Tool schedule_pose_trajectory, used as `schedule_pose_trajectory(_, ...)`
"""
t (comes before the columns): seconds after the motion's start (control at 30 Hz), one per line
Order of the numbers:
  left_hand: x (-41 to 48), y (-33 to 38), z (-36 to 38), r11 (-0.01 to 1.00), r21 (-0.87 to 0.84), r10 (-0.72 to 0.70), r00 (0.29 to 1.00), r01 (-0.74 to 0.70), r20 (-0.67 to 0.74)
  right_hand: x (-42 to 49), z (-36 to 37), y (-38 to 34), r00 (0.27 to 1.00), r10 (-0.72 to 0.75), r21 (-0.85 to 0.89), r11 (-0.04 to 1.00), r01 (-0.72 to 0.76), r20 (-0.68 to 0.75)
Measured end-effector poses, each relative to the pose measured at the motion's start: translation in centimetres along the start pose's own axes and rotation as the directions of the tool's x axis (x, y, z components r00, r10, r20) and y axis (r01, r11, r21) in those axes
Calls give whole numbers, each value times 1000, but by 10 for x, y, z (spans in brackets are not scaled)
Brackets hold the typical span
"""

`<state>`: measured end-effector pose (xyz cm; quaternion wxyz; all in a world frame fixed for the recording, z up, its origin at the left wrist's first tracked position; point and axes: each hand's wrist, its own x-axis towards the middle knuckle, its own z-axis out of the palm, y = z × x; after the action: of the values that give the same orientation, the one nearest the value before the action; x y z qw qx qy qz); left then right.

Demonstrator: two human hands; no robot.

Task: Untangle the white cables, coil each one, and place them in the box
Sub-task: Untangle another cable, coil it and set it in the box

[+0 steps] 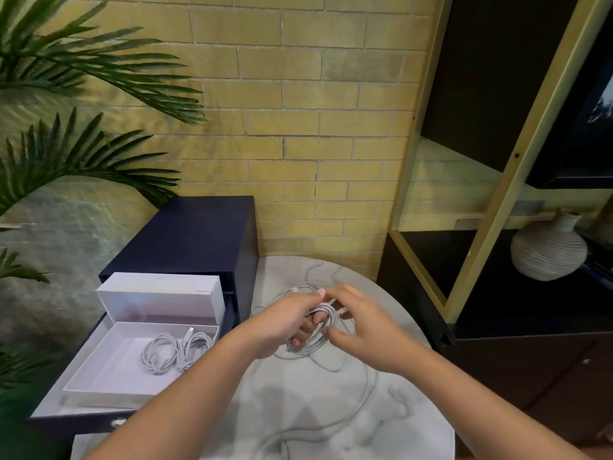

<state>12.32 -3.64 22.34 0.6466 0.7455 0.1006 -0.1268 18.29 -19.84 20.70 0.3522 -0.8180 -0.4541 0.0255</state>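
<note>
**Head view.** The left hand point(282, 322) grips a part-wound coil point(323, 318) of white cable over the round table point(331, 426), its fingers curled through the loops. The right hand point(358, 330) sits just at 3 o'clock of the coil, thumb and fingertips bracketing its edge. I cannot tell whether they pinch a strand. The coil's long axis runs roughly from 12 to 6 o'clock. The unwound tail point(373, 390) leaves it toward 5 o'clock and trails across the table to the near edge, so I judge the right hand the nearer one to feed the next turn. The open box point(99, 370) lies at 9 o'clock of the hands, well apart, with two finished coils point(159, 355) side by side inside. The left hand is nearer to it for the drop.
</note>
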Motion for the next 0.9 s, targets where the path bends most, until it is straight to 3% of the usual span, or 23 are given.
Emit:
schedule_pose_trajectory(0.1,0,5,3,999,42,8,1000,-9,22,1,4,-4,994,25,56,998,-19,-111)
schedule_pose_trajectory(0.3,1,9,1,998,16,59,998,-59,26,5,6,-10,982,69,87,995,-54,-173)
schedule_pose_trajectory(0.47,5,5,1,987,-54,147,982,-154,-117,4,12,-15,961,155,221,970,-104,-228)
schedule_pose_trajectory(0.63,11,-8,0,973,111,226,935,-203,-273,2,9,-13,967,251,456,866,-204,-44)
schedule_pose_trajectory(0.8,9,-8,-3,977,20,214,971,-213,-108,2,1,-13,948,276,691,656,-304,155)
schedule_pose_trajectory(0.9,5,-7,0,957,89,284,954,-276,-95,3,0,-10,936,271,744,573,-344,224)
